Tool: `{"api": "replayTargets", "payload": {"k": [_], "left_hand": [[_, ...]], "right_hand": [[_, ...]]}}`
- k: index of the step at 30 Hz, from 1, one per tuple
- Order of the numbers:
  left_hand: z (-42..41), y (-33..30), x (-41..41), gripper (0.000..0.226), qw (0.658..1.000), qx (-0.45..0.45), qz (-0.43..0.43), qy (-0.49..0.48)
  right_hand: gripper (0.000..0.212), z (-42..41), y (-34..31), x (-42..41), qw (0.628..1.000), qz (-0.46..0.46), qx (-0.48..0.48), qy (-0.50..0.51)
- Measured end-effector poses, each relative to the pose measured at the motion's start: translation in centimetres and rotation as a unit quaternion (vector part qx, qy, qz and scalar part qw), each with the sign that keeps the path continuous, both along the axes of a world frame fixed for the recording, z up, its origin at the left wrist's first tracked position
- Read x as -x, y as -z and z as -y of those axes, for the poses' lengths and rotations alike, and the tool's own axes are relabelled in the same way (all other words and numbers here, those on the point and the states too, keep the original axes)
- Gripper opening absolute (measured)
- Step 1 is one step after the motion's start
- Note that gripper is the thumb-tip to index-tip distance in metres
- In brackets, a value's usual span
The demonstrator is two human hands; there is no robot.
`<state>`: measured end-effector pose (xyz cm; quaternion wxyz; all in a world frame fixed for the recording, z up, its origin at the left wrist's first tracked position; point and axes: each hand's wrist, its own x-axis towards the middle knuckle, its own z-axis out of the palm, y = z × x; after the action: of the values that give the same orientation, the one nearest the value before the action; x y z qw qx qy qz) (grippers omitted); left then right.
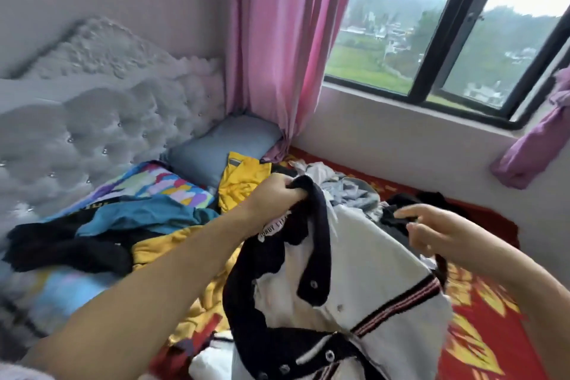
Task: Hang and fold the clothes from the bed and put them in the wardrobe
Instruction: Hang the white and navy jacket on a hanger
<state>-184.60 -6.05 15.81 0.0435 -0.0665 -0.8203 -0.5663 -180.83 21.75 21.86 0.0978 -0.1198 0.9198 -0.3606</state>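
Two bare hands are working over a white jacket point(354, 271) that is hanging above the bed point(481, 311). The jacket is looking thick and soft, with dark knitted trim along the collar and front, round snap buttons, and a striped dark-and-red band crossing its lower part. The left hand point(274, 194) is gripping the dark collar, fingers curled tight round the ribbed edge and lifting it. The right hand point(438, 231) is hovering just beside the jacket's far shoulder, fingers loosely spread and partly bent; a dark strip is passing under its palm, but I cannot tell whether the fingers are pinching it.

Behind the jacket, a crumpled heap is lying on the red and yellow patterned bedcover: a yellow shirt point(240, 182), a teal garment point(148, 216), black clothes point(61, 247) and pale grey pieces point(348, 188). A blue-grey pillow point(222, 142) is sitting against the tufted, button-studded headboard point(108, 120). A pink curtain point(277, 55) is hanging in folds beside the dark-framed window point(438, 49).
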Motion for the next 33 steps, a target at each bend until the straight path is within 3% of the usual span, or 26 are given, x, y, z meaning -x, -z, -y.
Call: {"api": "replayTargets", "payload": {"k": [3, 4, 6, 8, 11, 14, 17, 23, 26, 31, 33], "left_hand": [[-0.4, -3.1, -5.9, 0.033, 0.987, 0.156, -0.032, 0.009], [0.3, -3.8, -7.4, 0.03, 0.985, 0.171, -0.027, -0.017], [2.5, -5.5, -10.4, 0.019, 0.983, 0.166, -0.026, -0.068], [5.2, -7.1, -13.8, 0.001, 0.978, 0.17, -0.022, -0.117], [8.9, -8.8, -19.4, 0.01, 0.962, 0.164, -0.064, -0.209], [12.4, -10.0, -25.9, 0.012, 0.949, 0.069, -0.121, -0.283], [15.6, -8.7, -32.6, 0.024, 0.9, 0.096, -0.129, -0.405], [21.9, -2.7, -48.2, 0.014, 0.825, 0.205, 0.032, -0.525], [25.3, -2.5, -57.6, 0.01, 0.79, 0.222, 0.092, -0.564], [29.4, -3.2, -69.7, 0.013, 0.697, 0.263, 0.168, -0.646], [31.2, -2.5, -73.5, 0.011, 0.692, 0.253, 0.224, -0.638]], "right_hand": [[0.081, 8.0, -1.6, -0.4, 0.983, -0.098, -0.023, -0.152], [0.089, 10.9, -1.6, -1.2, 0.966, -0.115, -0.074, -0.219], [0.085, 15.9, -0.9, -3.1, 0.93, -0.183, -0.129, -0.291], [0.064, 19.7, -0.6, -4.8, 0.923, -0.219, -0.086, -0.303], [0.04, 23.8, -2.3, -7.2, 0.914, -0.249, -0.015, -0.321], [0.022, 27.5, -5.9, -10.5, 0.889, -0.283, 0.103, -0.345], [0.021, 31.2, -9.0, -15.4, 0.862, -0.281, 0.201, -0.372], [0.033, 38.6, -10.0, -27.2, 0.832, -0.229, 0.286, -0.416], [0.029, 42.6, -8.5, -32.9, 0.823, -0.232, 0.261, -0.448], [0.031, 48.3, -5.8, -39.9, 0.818, -0.234, 0.238, -0.467], [0.033, 50.3, -5.1, -42.8, 0.816, -0.23, 0.226, -0.479]]}}
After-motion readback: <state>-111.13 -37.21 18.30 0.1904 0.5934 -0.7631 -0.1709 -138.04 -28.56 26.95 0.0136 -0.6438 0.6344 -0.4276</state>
